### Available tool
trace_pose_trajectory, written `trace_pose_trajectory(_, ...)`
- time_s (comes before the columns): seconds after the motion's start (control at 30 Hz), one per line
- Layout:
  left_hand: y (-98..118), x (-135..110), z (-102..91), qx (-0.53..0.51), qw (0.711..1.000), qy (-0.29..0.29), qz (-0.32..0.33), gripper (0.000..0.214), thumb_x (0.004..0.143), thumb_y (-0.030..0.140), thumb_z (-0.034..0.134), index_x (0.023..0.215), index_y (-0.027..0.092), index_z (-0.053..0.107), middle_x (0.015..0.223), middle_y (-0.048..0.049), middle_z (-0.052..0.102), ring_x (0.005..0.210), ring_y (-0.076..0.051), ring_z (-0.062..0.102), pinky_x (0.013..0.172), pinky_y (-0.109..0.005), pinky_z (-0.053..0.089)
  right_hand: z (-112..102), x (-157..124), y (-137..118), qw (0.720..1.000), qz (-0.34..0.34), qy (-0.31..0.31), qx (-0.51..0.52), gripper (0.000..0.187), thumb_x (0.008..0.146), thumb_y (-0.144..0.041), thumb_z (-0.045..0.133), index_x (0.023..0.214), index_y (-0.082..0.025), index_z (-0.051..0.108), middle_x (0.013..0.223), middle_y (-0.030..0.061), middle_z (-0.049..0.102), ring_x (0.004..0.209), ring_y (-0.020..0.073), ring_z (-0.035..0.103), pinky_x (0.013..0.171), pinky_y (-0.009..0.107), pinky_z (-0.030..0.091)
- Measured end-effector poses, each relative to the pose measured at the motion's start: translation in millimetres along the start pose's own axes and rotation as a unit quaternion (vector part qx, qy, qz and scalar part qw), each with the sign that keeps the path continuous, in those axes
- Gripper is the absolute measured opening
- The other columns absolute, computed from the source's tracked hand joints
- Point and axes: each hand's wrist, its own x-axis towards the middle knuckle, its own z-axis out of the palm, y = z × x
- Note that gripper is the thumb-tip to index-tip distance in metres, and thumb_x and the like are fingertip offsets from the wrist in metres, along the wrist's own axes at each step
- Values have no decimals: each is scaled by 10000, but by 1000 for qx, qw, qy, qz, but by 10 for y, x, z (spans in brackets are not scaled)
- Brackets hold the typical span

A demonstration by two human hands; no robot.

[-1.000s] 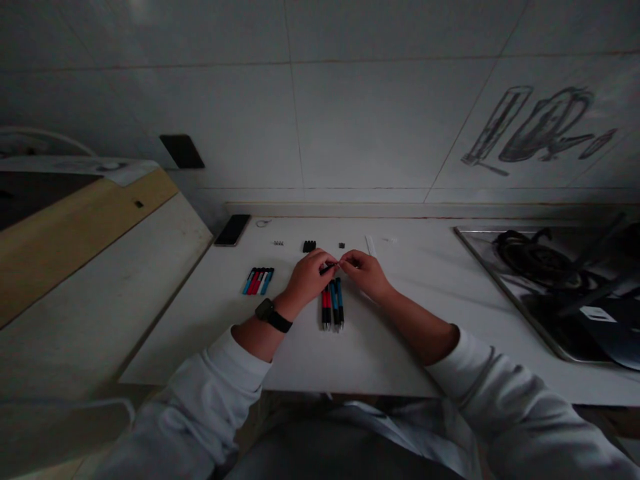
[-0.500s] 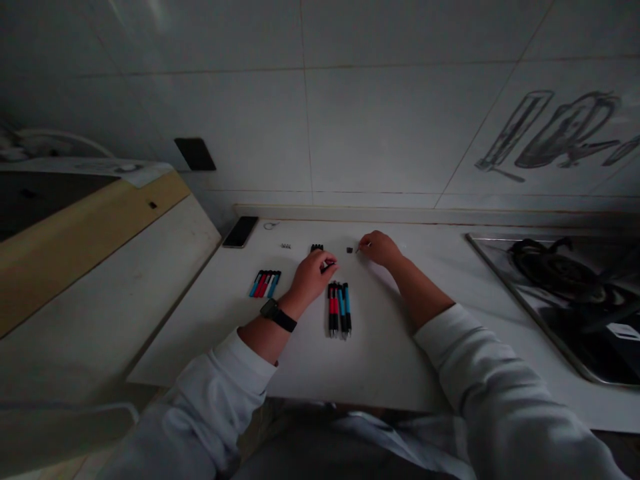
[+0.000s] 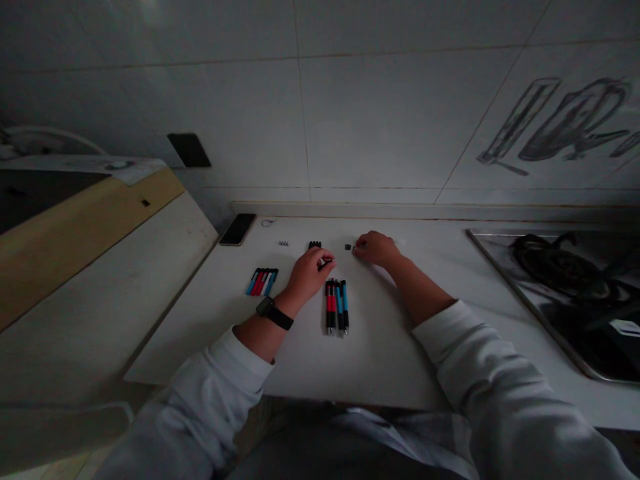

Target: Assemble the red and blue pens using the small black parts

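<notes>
My left hand [image 3: 310,270] is curled around a small dark pen part, just above a row of red, blue and black pens [image 3: 336,305] lying on the white counter [image 3: 380,347]. My right hand [image 3: 375,247] reaches farther back, fingers pinched beside a tiny black piece [image 3: 347,247]; what it pinches is too small to make out. A second bunch of blue and red pen barrels [image 3: 262,281] lies to the left. A small black cluster of parts [image 3: 315,245] and a few tiny springs [image 3: 283,243] sit near the back.
A dark phone [image 3: 237,229] lies at the back left corner of the counter. A gas hob [image 3: 565,280] fills the right side. A wooden-edged surface [image 3: 85,227] rises on the left. The tiled wall stands close behind.
My right hand left the left hand and reached back to the tiny black piece. The left hand stayed above the pen row, still closed on its part.
</notes>
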Motion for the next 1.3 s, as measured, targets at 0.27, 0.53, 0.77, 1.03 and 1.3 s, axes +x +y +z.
trace_pose_trajectory(0.27,-3,10,-2,-3,1000,-3,-4,65,897,186,721,943,194,676,935,-29,681,803,-152,622,767,-296,512,18,-28,-79,1000,-14,17,-9,253,895,-395,656,1064,-258,786,1145,105,731,1034,259,658,909,367,467)
trace_pose_trajectory(0.53,3,18,1,-6,1000,-4,-2,68,891,168,729,933,187,679,938,-33,683,814,-156,619,763,-293,499,32,-10,-89,999,-33,26,-11,264,923,-400,649,1102,-250,774,1132,103,733,1040,255,657,878,345,452)
trace_pose_trajectory(0.77,-11,20,7,-7,1000,3,-11,88,884,163,732,957,189,691,944,-29,689,780,-145,613,757,-284,501,100,30,-55,999,-35,22,-11,268,932,-399,644,1124,-260,768,1143,96,728,1051,260,655,866,348,442)
trace_pose_trajectory(1.03,-126,42,-16,-13,999,41,-23,137,877,182,747,1005,195,697,963,-32,706,777,-141,624,773,-291,513,52,11,-54,998,-43,36,-3,279,932,-395,656,1145,-243,753,1122,93,734,1035,253,651,874,347,429)
trace_pose_trajectory(1.3,-184,70,-4,-84,990,98,-61,152,894,194,719,1043,195,690,1004,-48,732,869,-151,679,797,-281,536,-39,-220,-490,987,-149,-22,47,233,959,-351,626,1103,-221,756,1049,73,738,914,189,661,819,279,446)
